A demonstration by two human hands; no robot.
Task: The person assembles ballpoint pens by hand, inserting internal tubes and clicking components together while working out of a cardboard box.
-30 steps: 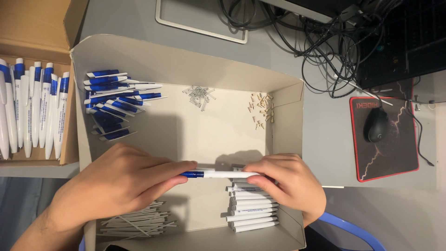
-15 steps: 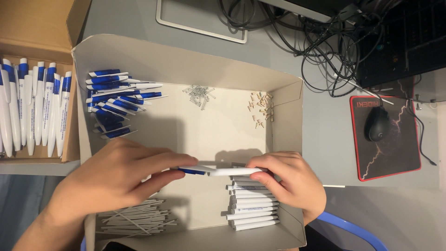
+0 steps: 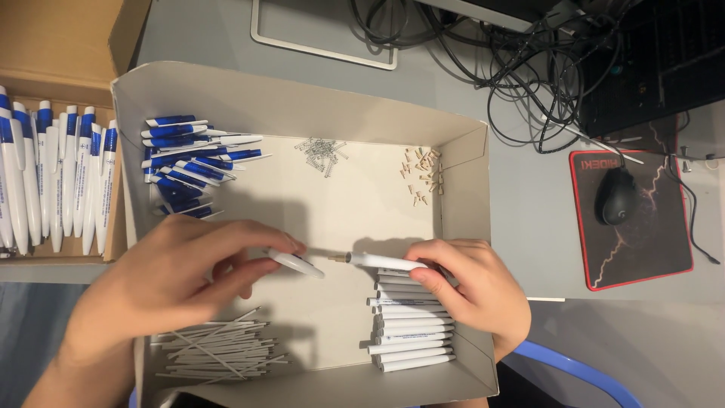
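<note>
My left hand (image 3: pixel 170 291) holds a short white pen piece (image 3: pixel 296 264) between thumb and fingers over the open white box (image 3: pixel 461 196). My right hand (image 3: pixel 472 291) grips a white pen barrel (image 3: pixel 381 261) whose thin tip pokes out to the left. The two pieces are a small gap apart. Under the right hand lies a stack of white barrels (image 3: pixel 408 332). White refill tubes (image 3: pixel 215 351) are heaped at the box's near left. Blue-and-white pen halves (image 3: pixel 189 162) lie at its far left.
Small springs (image 3: pixel 321 151) and tan tips (image 3: pixel 423 174) are scattered at the box's far side. A cardboard box of finished blue-and-white pens (image 3: pixel 53 177) stands to the left. A mouse (image 3: pixel 618 195) on a red-edged pad and tangled cables (image 3: pixel 529 53) are on the right.
The pen held whole between both hands has come apart. My left hand has drawn back left with a white piece, and the barrel stays in my right hand.
</note>
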